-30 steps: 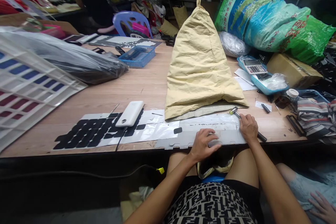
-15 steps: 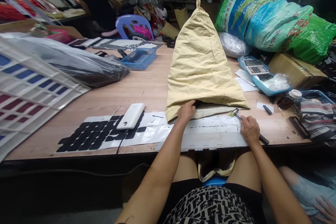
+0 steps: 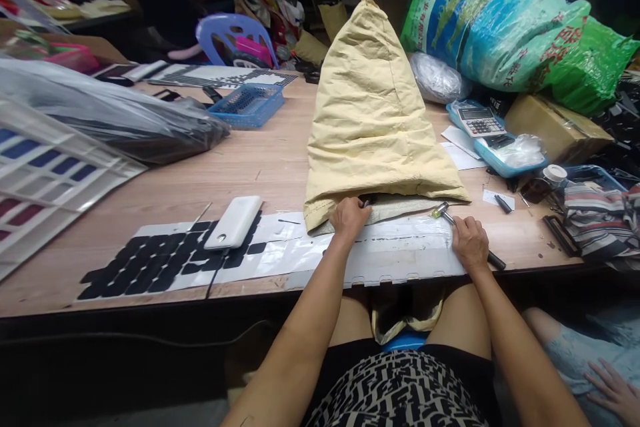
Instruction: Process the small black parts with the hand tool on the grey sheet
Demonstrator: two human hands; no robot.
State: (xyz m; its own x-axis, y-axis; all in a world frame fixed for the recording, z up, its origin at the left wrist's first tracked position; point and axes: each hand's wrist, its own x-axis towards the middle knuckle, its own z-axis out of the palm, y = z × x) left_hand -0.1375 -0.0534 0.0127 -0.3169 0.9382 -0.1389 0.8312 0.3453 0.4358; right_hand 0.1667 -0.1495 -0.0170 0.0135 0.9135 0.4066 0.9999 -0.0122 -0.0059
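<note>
A tall yellow cloth sack (image 3: 373,113) stands on the wooden table (image 3: 250,167). My left hand (image 3: 350,217) is at the sack's lower front edge, its fingertips tucked under the cloth where something small and dark shows. My right hand (image 3: 470,243) rests on a grey-white flat panel (image 3: 400,250) by the table's front edge, closed around a tool with a yellow-green tip and black handle (image 3: 443,212). A sheet of black adhesive pads (image 3: 165,257) lies to the left with a white power bank (image 3: 234,221) on it.
A blue basket (image 3: 247,105) and a dark plastic bag (image 3: 115,120) sit at the back left, a sample card (image 3: 45,173) at far left. Large printed sacks (image 3: 500,27), a calculator (image 3: 481,121) and a cardboard box (image 3: 555,127) crowd the right. Another person's hand (image 3: 613,393) shows at lower right.
My left hand left the panel near the table edge and reached forward to the sack's bottom edge, where it now stays. My right hand has kept its place on the tool.
</note>
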